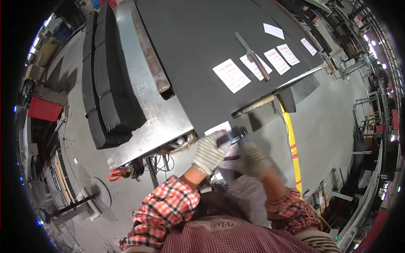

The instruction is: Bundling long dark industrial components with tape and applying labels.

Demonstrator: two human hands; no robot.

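Observation:
My left hand point(209, 154), in a pale striped work glove, is closed round a small dark object with a shiny part point(233, 135), just off the table's near corner. Its kind is not clear. To its right my right hand point(255, 160), gloved too, is smeared by motion, so its fingers cannot be made out. Between the hands hangs a pale, thin, purplish piece point(231, 152), partly hidden. A white printed slip point(218, 128) lies on the table corner beside my left hand.
A dark grey sheet surface point(190, 55) carries several printed white cards point(231, 76) and a knife point(253, 57). To the left lie a brown metal bar point(152, 55) and stacks of dark folded strips point(112, 84) on a metal tabletop. Red-handled scissors point(117, 173) hang below its edge. A yellow post point(292, 143) stands right.

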